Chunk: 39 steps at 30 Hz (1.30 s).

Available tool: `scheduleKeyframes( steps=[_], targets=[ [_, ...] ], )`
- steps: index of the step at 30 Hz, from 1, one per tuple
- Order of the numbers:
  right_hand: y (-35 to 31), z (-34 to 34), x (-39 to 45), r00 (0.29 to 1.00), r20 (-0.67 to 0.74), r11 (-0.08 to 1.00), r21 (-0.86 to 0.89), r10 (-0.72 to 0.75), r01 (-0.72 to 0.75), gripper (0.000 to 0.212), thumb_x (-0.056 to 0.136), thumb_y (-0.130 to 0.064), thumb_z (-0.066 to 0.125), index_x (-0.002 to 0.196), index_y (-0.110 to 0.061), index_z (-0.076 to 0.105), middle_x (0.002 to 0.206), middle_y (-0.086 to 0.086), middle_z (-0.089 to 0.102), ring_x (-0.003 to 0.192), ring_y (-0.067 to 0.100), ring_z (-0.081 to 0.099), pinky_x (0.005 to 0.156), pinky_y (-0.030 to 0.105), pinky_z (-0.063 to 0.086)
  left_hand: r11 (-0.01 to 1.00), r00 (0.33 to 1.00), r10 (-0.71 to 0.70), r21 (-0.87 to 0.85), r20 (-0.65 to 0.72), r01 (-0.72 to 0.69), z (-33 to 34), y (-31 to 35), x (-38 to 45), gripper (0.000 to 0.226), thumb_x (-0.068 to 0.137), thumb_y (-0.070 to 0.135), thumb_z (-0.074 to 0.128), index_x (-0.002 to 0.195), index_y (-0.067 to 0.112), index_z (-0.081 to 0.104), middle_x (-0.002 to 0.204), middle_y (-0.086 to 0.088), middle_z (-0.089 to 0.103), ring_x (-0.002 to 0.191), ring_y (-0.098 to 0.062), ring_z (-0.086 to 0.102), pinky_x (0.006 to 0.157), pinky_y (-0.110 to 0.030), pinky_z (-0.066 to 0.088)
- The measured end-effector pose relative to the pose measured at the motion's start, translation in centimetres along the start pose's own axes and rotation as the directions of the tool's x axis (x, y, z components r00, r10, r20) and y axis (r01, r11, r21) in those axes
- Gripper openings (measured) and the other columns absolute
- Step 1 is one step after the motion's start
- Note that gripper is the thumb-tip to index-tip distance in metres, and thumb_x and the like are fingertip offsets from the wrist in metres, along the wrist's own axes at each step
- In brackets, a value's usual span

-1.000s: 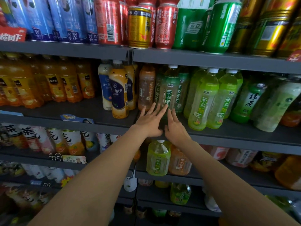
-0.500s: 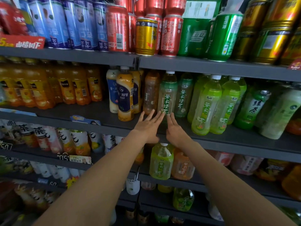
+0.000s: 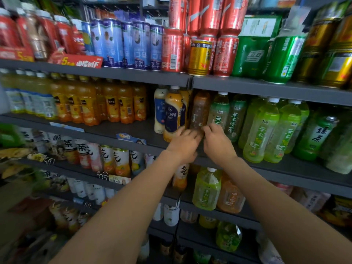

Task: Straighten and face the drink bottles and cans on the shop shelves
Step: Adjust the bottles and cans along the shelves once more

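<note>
Both hands reach the middle shelf (image 3: 266, 164): left hand (image 3: 183, 144) and right hand (image 3: 217, 141) curl around the base of a brown tea bottle (image 3: 200, 109), likely to turn its label forward.

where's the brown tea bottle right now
In the head view the brown tea bottle stands mid-frame on the second shelf, between a navy-label bottle and a green tea bottle, both hands at its base.

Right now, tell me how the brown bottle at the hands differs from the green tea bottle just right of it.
The brown bottle holds amber drink; the green tea bottle holds pale green. The brown bottle's cap is hidden by the shelf edge; the green one's white cap shows. Both hands meet at the brown bottle's base. Both bottles stand upright on one shelf.
</note>
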State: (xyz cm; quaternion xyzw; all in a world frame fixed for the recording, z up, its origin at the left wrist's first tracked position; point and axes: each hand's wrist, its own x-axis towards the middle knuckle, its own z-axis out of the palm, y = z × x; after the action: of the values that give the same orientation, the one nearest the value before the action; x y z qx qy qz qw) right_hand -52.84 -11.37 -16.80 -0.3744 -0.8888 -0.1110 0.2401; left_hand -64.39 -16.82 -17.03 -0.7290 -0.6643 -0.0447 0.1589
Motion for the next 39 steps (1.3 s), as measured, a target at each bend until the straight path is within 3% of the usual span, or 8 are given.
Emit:
scheduleKeyframes(
  steps=[5,8,14,18,21,24,30,39],
  targets=[
    [-5.4,-5.2,4.7,0.938,-0.27,0.976,-0.083,-0.218,0.203,0.031,0.078,-0.009,0.052,0.106,0.001,0.061,0.104,0.017,0.059,0.089,0.033,0.058,0.075,0.04,0.053,0.996,0.899,-0.091,-0.04,-0.428,0.081,-6.2,-4.6,-2.0,0.042,0.082,0.017,0.047,0.12,0.001,0.055,0.115,-0.016,0.06,0.107,-0.033,0.056,0.097,-0.042,0.039],
    [-9.3,-8.2,7.2,0.906,-0.343,0.966,-0.157,-0.249,0.206,0.03,0.076,-0.016,0.045,0.099,-0.004,0.061,0.098,0.015,0.06,0.082,0.032,0.058,0.064,0.038,0.049,0.99,0.831,-0.11,0.01,-0.546,0.137,-9.0,-8.2,-3.8,0.042,0.074,0.024,0.04,0.102,0.004,0.064,0.093,-0.01,0.066,0.082,-0.028,0.064,0.075,-0.034,0.051],
    [-19.2,-9.4,11.9,0.922,-0.34,0.968,-0.223,-0.185,0.112,0.036,0.063,-0.005,0.068,0.098,-0.002,0.062,0.104,0.02,0.062,0.088,0.037,0.062,0.071,0.038,0.05,0.967,0.88,-0.183,0.08,-0.438,0.241,-11.3,-18.3,-8.8,0.064,0.087,0.02,0.049,0.145,0.012,0.025,0.143,-0.007,0.039,0.129,-0.026,0.037,0.108,-0.039,0.024],
    [-26.5,-8.4,14.8,0.945,-0.3,0.981,-0.179,-0.132,0.08,0.037,0.077,-0.006,0.059,0.114,0.0,0.057,0.126,0.023,0.052,0.115,0.041,0.05,0.09,0.049,0.043,0.944,0.893,-0.286,0.059,-0.348,0.326,-12.5,-25.7,-12.1,0.071,0.092,0.019,0.043,0.15,0.017,0.001,0.15,-0.004,0.031,0.136,-0.026,0.03,0.114,-0.045,0.012],
    [-30.9,-7.4,16.6,0.957,-0.266,0.975,-0.213,-0.121,0.064,0.035,0.074,-0.005,0.063,0.108,0.0,0.06,0.123,0.024,0.055,0.112,0.042,0.054,0.088,0.05,0.045,0.936,0.903,-0.308,0.073,-0.299,0.343,-12.2,-30.6,-14.4,0.074,0.093,0.019,0.041,0.149,0.018,-0.007,0.148,-0.004,0.035,0.135,-0.027,0.032,0.115,-0.047,0.01],
    [-33.9,-6.6,18.5,0.947,-0.288,0.974,-0.212,-0.14,0.079,0.037,0.077,-0.005,0.06,0.114,-0.001,0.058,0.129,0.025,0.051,0.117,0.042,0.05,0.094,0.052,0.041,0.944,0.918,-0.287,0.08,-0.274,0.319,-11.7,-34.0,-15.7,0.075,0.094,0.019,0.04,0.149,0.017,-0.012,0.146,-0.004,0.039,0.133,-0.027,0.034,0.115,-0.047,0.009],
    [-36.9,-5.8,22.7,0.961,-0.258,0.977,-0.21,-0.101,0.046,0.06,0.095,-0.019,0.042,0.149,-0.022,0.016,0.156,0.015,0.011,0.144,0.032,0.01,0.115,0.047,0.013,0.95,0.899,-0.232,0.111,-0.372,0.292,-11.2,-39.8,-16.3,0.079,0.093,0.022,0.043,0.148,0.021,-0.013,0.153,-0.003,0.025,0.14,-0.024,0.024,0.115,-0.044,0.011],
    [-39.8,-4.0,29.6,0.957,-0.202,0.96,-0.227,-0.209,0.162,0.064,0.095,-0.023,0.04,0.15,-0.031,0.008,0.153,0.014,0.02,0.141,0.032,0.017,0.113,0.045,0.019,0.928,0.844,-0.324,0.027,-0.428,0.371,-11.7,-47.2,-14.4,0.077,0.092,0.022,0.046,0.149,0.022,-0.006,0.156,-0.001,0.016,0.141,-0.023,0.021,0.115,-0.044,0.013]
  ],
)
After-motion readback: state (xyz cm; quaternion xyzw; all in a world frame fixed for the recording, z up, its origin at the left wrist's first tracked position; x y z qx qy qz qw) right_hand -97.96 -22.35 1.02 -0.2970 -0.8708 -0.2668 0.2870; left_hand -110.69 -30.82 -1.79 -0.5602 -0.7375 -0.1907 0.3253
